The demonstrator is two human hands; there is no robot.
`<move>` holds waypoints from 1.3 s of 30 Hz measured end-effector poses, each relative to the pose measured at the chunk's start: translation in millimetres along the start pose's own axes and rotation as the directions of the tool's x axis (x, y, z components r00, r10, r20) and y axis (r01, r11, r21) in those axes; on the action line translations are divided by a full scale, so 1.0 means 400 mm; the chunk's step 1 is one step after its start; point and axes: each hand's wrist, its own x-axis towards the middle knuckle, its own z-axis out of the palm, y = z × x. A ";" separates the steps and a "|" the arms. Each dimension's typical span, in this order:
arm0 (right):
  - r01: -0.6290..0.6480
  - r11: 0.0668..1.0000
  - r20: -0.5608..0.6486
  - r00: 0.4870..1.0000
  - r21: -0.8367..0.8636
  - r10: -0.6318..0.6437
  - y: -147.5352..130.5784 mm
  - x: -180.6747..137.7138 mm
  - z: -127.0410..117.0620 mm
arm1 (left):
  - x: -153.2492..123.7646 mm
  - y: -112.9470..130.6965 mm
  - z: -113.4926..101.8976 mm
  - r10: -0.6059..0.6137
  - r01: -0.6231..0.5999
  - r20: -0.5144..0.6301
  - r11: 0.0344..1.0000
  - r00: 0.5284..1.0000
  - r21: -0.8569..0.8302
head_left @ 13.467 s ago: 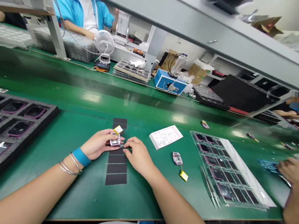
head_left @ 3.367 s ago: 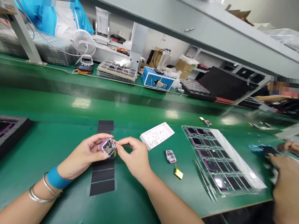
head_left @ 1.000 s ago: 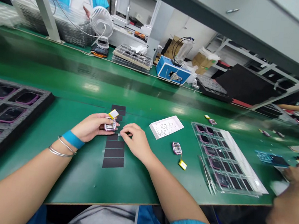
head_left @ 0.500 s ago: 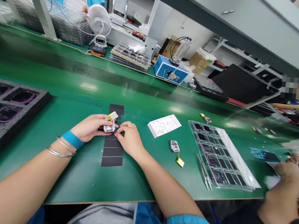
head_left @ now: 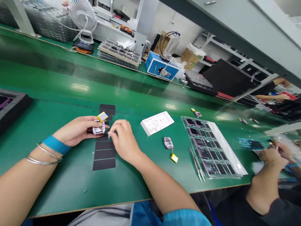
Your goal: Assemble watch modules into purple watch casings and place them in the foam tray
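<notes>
My left hand [head_left: 79, 130] is closed on a small smartwatch case [head_left: 99, 129] with a purple rim, its inside facing up. A yellow-edged silver battery [head_left: 102, 116] sticks up at the case's far side, by my thumb. Just right of the case, my right hand [head_left: 123, 139] is closed in a pinch, apart from it. Something tiny and pale may show at those fingertips, too small to name. Beneath both hands lies a column of black rectangular sheets [head_left: 105, 154] on the green table [head_left: 71, 184].
A white tray with dark specks [head_left: 158, 123] lies to the right, near another opened watch case [head_left: 168, 143] with its battery [head_left: 174, 157]. Tweezers [head_left: 197, 165] rest beside a clear tray of watch parts [head_left: 214, 149]. A foam tray [head_left: 18, 101] stands left. A co-worker's hands [head_left: 276, 152] are at right.
My right hand has drawn slightly away from the watch case. The left hand still holds the case. The whole view has shifted, so the table's things appear further left.
</notes>
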 end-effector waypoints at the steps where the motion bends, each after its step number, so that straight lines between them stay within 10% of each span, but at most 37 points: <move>1: -0.005 1.000 -0.045 0.999 0.030 0.006 0.002 0.002 -0.007 | -0.001 0.000 0.000 0.001 -0.001 0.006 1.000 1.000 0.002; 8: -0.156 0.987 0.040 0.987 0.026 0.155 0.028 0.015 0.025 | -0.005 0.001 0.003 0.001 -0.001 0.005 1.000 1.000 -0.022; 22: -0.047 0.988 0.167 0.983 -0.146 0.072 0.009 0.006 0.051 | -0.012 0.005 0.006 0.007 -0.006 0.016 1.000 1.000 -0.012; 32: 0.014 0.969 -0.141 0.990 0.246 0.022 0.000 0.006 -0.031 | -0.013 0.002 0.014 0.047 -0.047 0.003 0.999 0.999 0.005; 39: -0.223 0.701 0.065 0.968 0.677 0.244 0.010 0.007 -0.022 | -0.017 -0.014 0.038 0.058 -0.062 0.041 0.993 0.997 0.104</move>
